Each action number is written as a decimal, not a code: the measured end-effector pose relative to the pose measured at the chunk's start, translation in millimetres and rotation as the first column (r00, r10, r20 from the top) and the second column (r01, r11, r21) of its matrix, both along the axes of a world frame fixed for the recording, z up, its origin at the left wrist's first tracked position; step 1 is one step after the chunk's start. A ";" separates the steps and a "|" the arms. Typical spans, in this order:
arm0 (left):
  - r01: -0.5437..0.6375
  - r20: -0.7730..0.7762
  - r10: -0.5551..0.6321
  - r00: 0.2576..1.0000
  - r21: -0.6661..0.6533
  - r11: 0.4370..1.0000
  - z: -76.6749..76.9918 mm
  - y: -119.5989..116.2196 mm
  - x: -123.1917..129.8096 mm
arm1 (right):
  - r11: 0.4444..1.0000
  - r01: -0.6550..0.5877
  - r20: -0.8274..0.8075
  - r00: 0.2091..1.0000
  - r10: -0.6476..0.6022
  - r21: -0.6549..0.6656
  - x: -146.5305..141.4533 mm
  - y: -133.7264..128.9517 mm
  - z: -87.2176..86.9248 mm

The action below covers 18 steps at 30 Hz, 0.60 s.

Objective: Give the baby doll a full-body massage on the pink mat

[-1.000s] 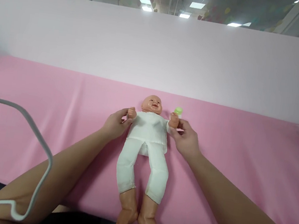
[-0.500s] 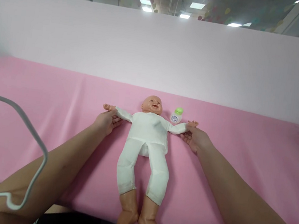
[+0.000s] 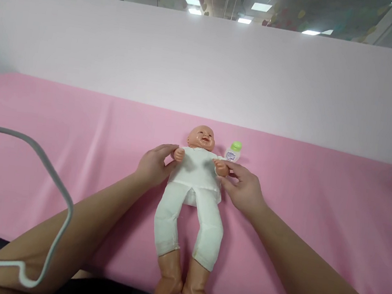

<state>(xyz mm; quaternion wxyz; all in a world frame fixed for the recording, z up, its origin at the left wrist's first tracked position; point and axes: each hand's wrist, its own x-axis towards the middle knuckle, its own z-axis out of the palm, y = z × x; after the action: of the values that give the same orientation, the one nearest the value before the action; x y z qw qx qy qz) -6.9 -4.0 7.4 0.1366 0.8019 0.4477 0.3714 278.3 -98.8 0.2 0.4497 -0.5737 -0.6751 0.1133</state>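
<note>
A pink cloth (image 3: 73, 150) covers the table in front of you, running left to right, with a pale partition wall (image 3: 206, 66) standing along its far edge. A baby doll (image 3: 192, 199) in a white suit lies on its back in the middle of the cloth, head toward the wall, bare feet hanging over the near edge. Your left hand (image 3: 153, 165) sits at the doll's left side in the scene, fingers closed around the small doll arm folded up onto the chest. Your right hand (image 3: 244, 189) does the same on the right side, fingers pinching the other doll arm just by the chest. A white cable (image 3: 51, 176) loops over your left forearm at the near left. A small bottle with a green cap (image 3: 233, 151) stands just right of the doll's head, apart from your right hand.
</note>
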 end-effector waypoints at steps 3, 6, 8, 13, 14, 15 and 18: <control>0.083 -0.156 -0.076 0.985 0.040 0.996 -0.5 -2.4 1.4 | 0.994 -0.080 0.319 0.946 0.050 0.080 -2.3 -2.6 -0.6; 0.150 -0.266 -0.131 0.955 0.051 0.987 1.7 -3.3 1.9 | 0.987 -0.115 0.484 0.874 0.045 0.115 -0.2 -2.0 -2.6; 0.193 -0.334 -0.161 0.929 0.065 0.979 2.9 -3.1 2.3 | 0.984 -0.127 0.546 0.837 0.040 0.123 0.9 -1.6 -3.3; 0.234 -0.352 -0.194 0.916 0.075 0.969 0.2 -1.8 2.6 | 0.983 -0.146 0.572 0.818 0.057 0.112 -1.5 -2.5 -1.0; 0.224 -0.322 -0.193 0.927 0.063 0.972 -1.0 -1.6 2.4 | 0.983 -0.149 0.546 0.835 0.068 0.104 -2.3 -2.9 0.0; 0.206 -0.282 -0.185 0.942 0.047 0.977 -2.1 -1.1 2.0 | 0.985 -0.149 0.506 0.858 0.083 0.091 -2.9 -3.4 1.0; 0.116 -0.093 -0.118 0.989 -0.031 0.993 -3.6 1.3 -0.1 | 0.994 -0.109 0.259 0.961 0.100 0.022 -0.5 -3.1 2.3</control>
<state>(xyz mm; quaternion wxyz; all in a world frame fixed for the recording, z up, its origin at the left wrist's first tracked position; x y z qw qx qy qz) -7.0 -2.7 3.9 0.1472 0.8416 0.4106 0.3186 277.7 -101.9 2.5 0.3618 -0.5388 -0.7592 0.0491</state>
